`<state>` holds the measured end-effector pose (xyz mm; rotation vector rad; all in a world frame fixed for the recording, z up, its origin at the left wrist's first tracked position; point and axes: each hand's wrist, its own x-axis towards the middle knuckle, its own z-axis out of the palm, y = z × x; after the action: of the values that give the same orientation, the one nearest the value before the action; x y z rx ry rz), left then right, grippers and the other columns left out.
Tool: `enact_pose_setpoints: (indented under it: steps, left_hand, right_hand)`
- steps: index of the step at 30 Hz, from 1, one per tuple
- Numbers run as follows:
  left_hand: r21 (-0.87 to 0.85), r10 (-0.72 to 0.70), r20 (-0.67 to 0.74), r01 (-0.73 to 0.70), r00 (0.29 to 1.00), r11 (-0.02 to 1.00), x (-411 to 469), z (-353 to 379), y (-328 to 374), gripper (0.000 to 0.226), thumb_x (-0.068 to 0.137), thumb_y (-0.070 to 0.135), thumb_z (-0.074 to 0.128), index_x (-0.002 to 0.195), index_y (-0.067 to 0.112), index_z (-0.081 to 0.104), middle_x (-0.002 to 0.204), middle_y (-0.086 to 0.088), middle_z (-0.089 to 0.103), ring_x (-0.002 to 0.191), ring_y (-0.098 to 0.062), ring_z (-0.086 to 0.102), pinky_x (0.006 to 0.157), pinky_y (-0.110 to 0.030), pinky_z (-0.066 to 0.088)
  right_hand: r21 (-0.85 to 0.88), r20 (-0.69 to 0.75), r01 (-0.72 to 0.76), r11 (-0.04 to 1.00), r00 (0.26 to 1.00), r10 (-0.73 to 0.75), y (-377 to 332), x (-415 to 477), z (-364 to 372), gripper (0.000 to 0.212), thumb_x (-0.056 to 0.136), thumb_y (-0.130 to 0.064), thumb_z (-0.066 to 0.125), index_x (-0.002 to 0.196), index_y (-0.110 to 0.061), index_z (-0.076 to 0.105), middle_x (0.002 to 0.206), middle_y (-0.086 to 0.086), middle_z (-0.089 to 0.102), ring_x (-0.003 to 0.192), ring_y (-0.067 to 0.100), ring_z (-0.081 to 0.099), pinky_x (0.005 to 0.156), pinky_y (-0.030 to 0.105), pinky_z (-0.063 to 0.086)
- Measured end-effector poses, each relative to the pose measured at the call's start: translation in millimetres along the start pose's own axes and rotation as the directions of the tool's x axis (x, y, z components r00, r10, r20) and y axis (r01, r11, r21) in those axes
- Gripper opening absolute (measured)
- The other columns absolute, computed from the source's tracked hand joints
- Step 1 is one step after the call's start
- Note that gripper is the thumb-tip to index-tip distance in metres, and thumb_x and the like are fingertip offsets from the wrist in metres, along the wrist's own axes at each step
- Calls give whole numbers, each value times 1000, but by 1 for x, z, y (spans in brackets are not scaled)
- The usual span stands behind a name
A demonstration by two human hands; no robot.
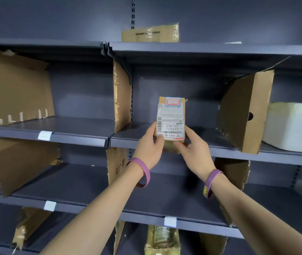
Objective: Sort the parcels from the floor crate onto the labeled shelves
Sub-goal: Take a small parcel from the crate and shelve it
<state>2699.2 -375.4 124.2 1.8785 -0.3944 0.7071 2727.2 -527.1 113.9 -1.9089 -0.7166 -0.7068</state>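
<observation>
Brown cardboard parcel (171,117), white barcode label (172,126); left grip (150,146), right grip (192,147) both clamped on it.

Both arms extended forward, left hand (149,145) and right hand (195,150) curled, gripping.

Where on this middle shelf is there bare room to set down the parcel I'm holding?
The bay right behind the parcel is bare, between the torn divider on its left and the leaning divider on its right. The next bay left, up to the large cardboard sheet, is bare. Right of the leaning divider it is crowded: a white foam box sits there.
</observation>
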Motion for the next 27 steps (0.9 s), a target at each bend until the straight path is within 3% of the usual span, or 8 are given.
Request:
enact_pose_setpoints:
  steps: [6,9,11,14,17,20,23,27]
  left_hand:
    - [45,-25,-26,26,999,999,23,7,-7,36,101,26,36,134,30,50,124,13,62,110,-8,57,94,-25,45]
    - [90,-57,-27,59,998,994,37,13,-14,30,99,30,42,126,28,55,106,9,67,93,-14,59,78,-23,46]
    - [126,-73,-1,73,997,989,42,16,-20,23,97,27,45,117,23,56,92,7,65,82,-16,58,64,-13,42]
    - [144,-27,20,24,999,989,38,18,-28,34,95,21,48,128,28,47,102,10,64,87,-1,57,72,-13,43]
    - [155,78,12,-79,997,985,25,17,-35,45,94,16,51,130,39,38,99,26,52,84,24,46,69,4,35]
    - [255,147,16,-146,989,956,11,12,-43,57,93,17,52,129,52,26,108,30,42,100,33,30,75,8,26]
    - [422,190,45,-191,981,886,-2,7,-53,59,95,22,50,143,42,22,144,16,36,133,6,25,108,-15,25]
    - [616,184,149,-237,972,751,-12,9,-62,62,96,25,46,150,33,17,157,6,18,145,-18,12,116,-31,13]
  right_hand:
    - [-45,-13,-59,997,998,58,9,15,0,55,91,-11,55,134,-43,45,100,-47,52,97,-14,56,79,-1,39]
    - [-59,-18,-101,993,995,100,15,24,-1,58,91,-6,53,138,-37,43,107,-31,58,95,-17,55,74,-2,39]
    - [-99,-13,-124,987,992,123,20,28,-1,55,92,-8,54,140,-32,41,112,-18,60,100,-3,59,82,7,43]
    - [-194,12,-116,974,993,120,26,24,-1,48,93,-15,56,136,-30,39,109,-14,57,110,13,57,81,11,41]
    - [-315,30,-83,945,995,97,29,9,-3,56,94,-22,57,143,-31,32,129,-10,54,122,11,46,90,15,35]
    - [-427,81,-11,904,995,51,30,-11,-7,63,95,-17,55,148,-31,25,143,-12,42,132,6,33,103,19,31]
    - [-603,119,89,793,993,-20,29,-25,-9,58,96,-16,52,149,-22,30,154,-3,31,142,14,25,113,24,21]
    - [-695,161,203,690,979,-125,28,-29,-5,57,90,-10,59,144,-14,40,149,5,41,136,25,38,110,30,27]
